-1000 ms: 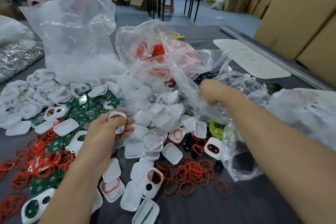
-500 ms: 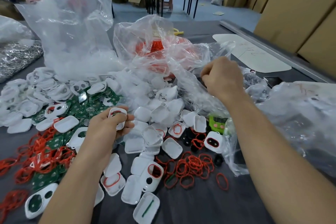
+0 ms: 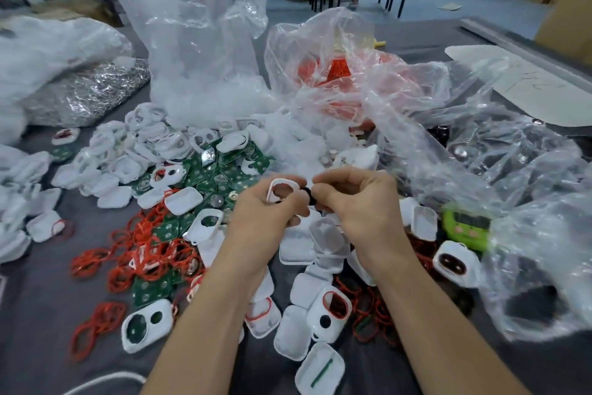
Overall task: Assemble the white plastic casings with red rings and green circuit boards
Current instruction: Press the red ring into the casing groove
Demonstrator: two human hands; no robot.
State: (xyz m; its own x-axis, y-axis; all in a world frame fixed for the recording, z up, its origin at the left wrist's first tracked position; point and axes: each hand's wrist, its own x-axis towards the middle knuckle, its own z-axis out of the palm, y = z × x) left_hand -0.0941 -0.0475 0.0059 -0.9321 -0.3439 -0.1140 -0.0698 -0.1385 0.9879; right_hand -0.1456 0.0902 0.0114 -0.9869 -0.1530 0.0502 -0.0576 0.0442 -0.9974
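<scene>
Moved: the right hand (image 3: 362, 205) has left the clear bag (image 3: 512, 170) at centre right and come back to mid-frame, up against the left hand (image 3: 266, 218), which has stayed where it was with its casing.
Left grip: fingers curled round a white casing (image 3: 283, 181), held just above the heap in the centre of the frame with its open window towards the camera.
Right grip: thumb and forefinger pinch a small black piece (image 3: 307, 195) right at the casing's edge.
Ring: there seems to be a red line round the window of the held casing, but the view is too soft to be sure.
Done so far: a few casings already carry parts. One at lower centre has a red ring (image 3: 331, 311), and one at lower left shows green through its openings (image 3: 145, 324).
Left to do: most of it, judging by the heap. Loose red rings (image 3: 150, 250) lie left of centre, green boards (image 3: 205, 170) lie above them, and many bare white shells are spread over the grey table (image 3: 38, 298).
Hand pose: both forearms rise from the bottom edge and converge, with the wrists bent inward and the knuckles up.
</scene>
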